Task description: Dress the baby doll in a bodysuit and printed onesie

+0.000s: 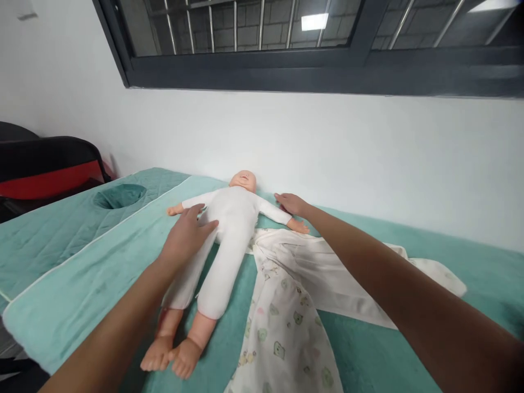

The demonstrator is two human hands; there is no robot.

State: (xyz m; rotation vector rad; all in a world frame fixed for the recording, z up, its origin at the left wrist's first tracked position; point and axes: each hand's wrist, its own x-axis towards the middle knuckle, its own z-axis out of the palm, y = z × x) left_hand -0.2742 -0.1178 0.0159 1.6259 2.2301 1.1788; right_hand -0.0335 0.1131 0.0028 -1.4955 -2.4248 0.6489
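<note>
A baby doll in a white cloth body lies on its back, arms spread and bare feet toward me. My left hand rests at the doll's side near the hip, thumb and fingers apart, holding nothing. Just beyond the doll's outstretched arm is my right hand, its fingers loosely bent and nothing visible in them. Whether it touches the sleeve I cannot tell. Beside the doll lies a white baby garment printed with small green and pink figures, partly hidden behind my right forearm.
Under everything is a teal cover on a padded bed with a round hole at the left. A white wall stands behind, below a dark-framed window with bars. At the far left is a black and red object.
</note>
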